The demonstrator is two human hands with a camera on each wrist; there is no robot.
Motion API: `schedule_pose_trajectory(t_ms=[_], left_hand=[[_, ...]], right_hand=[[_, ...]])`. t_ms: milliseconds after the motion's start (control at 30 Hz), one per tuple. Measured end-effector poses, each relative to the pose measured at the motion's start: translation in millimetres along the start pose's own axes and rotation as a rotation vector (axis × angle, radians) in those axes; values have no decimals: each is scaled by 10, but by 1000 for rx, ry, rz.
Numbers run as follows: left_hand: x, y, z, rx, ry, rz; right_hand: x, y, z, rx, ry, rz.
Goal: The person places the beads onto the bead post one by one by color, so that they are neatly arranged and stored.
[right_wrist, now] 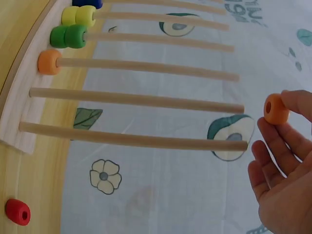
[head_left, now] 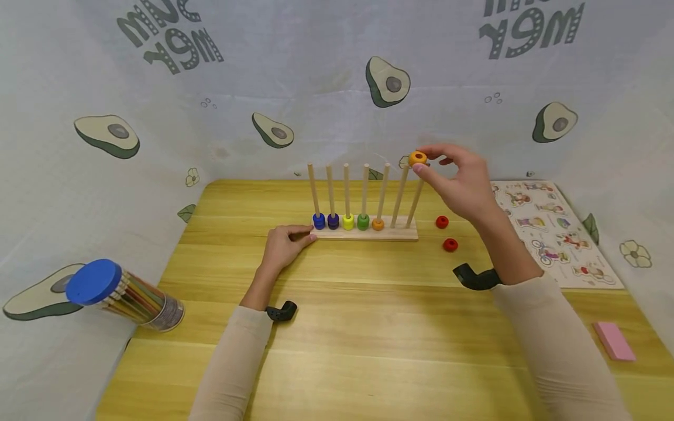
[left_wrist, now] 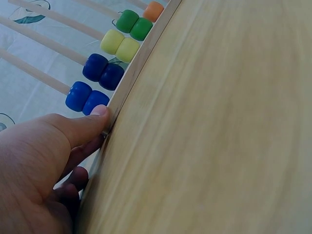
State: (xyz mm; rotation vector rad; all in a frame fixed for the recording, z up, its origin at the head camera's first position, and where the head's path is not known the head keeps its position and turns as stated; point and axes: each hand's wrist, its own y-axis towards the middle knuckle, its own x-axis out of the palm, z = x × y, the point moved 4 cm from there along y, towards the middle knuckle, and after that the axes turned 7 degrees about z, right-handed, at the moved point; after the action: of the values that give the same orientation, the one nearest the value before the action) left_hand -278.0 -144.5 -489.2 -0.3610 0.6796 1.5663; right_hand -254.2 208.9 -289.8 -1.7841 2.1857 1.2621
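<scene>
A wooden peg stand [head_left: 363,234] with several upright rods stands on the table. Pairs of blue [left_wrist: 78,96], dark blue [left_wrist: 95,67], yellow [left_wrist: 113,42] and green beads [left_wrist: 127,21] sit low on its rods. One orange bead [right_wrist: 48,62] is on the rod beside the green pair, and the two rightmost rods are bare. My left hand [head_left: 281,245] grips the left end of the base, thumb on top. Up near the rod tops, my right hand [head_left: 460,181] pinches another orange bead [right_wrist: 276,109], held apart from the rods.
Two red beads [head_left: 442,222] lie right of the stand. Farther right are a picture board [head_left: 558,234] and a pink block [head_left: 614,341]. A blue-lidded container of sticks [head_left: 126,295] stands at the left. An avocado-print cloth [head_left: 316,88] hangs behind the table.
</scene>
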Motion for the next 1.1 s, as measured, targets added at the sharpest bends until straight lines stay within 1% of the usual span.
schedule_pose_trajectory(t_ms=[133, 367, 733, 1100], left_hand=[[8, 9, 4, -8, -1, -5], [4, 7, 14, -16, -6, -5], [13, 12, 13, 3, -8, -2], [6, 7, 3, 9, -9, 7]], right_hand=[[114, 62, -11, -4, 17, -30], [253, 105, 3, 35, 29, -97], [343, 144, -6, 84, 3, -185], [388, 186, -19, 97, -39, -220]])
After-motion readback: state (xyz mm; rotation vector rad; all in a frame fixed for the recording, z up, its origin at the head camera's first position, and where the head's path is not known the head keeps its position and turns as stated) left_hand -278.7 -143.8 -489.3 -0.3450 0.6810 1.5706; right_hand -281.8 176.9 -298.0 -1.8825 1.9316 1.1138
